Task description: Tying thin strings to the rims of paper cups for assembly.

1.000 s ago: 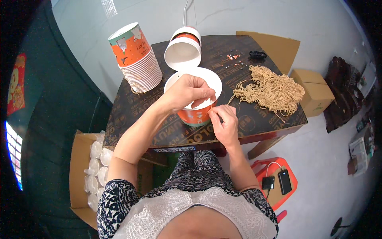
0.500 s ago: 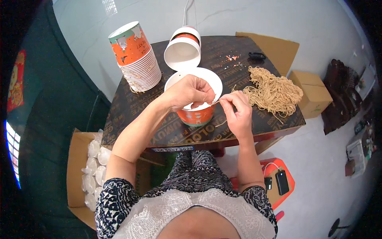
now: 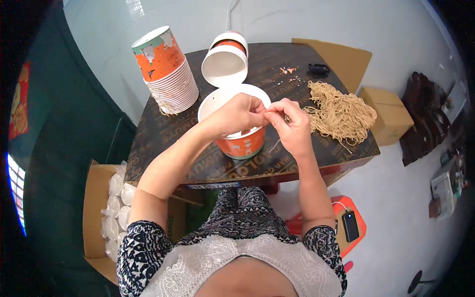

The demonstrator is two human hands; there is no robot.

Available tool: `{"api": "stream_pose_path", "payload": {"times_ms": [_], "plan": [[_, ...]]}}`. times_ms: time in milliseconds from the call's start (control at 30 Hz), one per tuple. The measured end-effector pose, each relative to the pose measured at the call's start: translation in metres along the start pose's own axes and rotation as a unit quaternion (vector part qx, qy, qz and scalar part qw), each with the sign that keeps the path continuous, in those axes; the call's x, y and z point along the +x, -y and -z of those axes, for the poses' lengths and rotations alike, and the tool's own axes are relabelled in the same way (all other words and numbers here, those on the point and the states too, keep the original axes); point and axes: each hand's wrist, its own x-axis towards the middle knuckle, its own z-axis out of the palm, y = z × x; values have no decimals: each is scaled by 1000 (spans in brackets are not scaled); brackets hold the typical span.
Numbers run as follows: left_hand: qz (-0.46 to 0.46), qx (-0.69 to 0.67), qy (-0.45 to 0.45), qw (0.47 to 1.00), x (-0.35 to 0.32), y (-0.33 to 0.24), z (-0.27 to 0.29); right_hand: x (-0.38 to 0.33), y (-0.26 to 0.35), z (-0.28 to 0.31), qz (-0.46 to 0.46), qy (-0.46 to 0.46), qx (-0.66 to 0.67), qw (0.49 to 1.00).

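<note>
An orange paper bucket (image 3: 240,148) with a white inside and a green base band stands near the table's front edge. Across its opening reaches my left hand (image 3: 243,114), closed, thumb and fingers pinched at the right rim. My right hand (image 3: 292,126) meets it fingertip to fingertip, also pinching. A thin string (image 3: 275,145) trails below the right fingers beside the bucket; the part between the fingertips is hidden. To the right of that hand lies a loose heap of tan string (image 3: 344,113).
A tall stack of paper buckets (image 3: 172,86) stands at the back left. Behind my bucket another white-lined bucket (image 3: 225,67) lies on its side. Small crumbs (image 3: 287,72) and a black object (image 3: 318,69) sit back right. A carton of clear lids (image 3: 94,213) is left of the table.
My right hand has moved left and up until its fingertips touch those of my left hand. The bucket has shifted slightly left in view.
</note>
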Motion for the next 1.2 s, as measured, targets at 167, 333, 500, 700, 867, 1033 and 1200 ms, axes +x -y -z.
{"api": "stream_pose_path", "payload": {"times_ms": [167, 333, 500, 700, 867, 1033, 1200], "plan": [[-17, 84, -21, 996, -14, -8, 27, -13, -35, 13, -10, 85, -52, 995], [-48, 126, -81, 988, -40, -16, 81, -23, -83, 43, -15, 130, -170, 977], [-75, 68, -90, 991, -48, -7, 84, -24, -121, 69, -92, 127, -408, 899], [-111, 89, -64, 988, -44, -9, 53, -18, -82, 71, -217, 188, -470, 834], [-144, 189, -68, 969, -36, 0, 24, -16, -7, 36, -16, 35, -221, 975], [-158, 183, -52, 969, -37, -1, 3, -30, 37, -3, -15, 40, -68, 997], [-167, 198, -54, 964, -37, 0, -9, -41, 16, -7, -43, 38, -50, 997]]}}
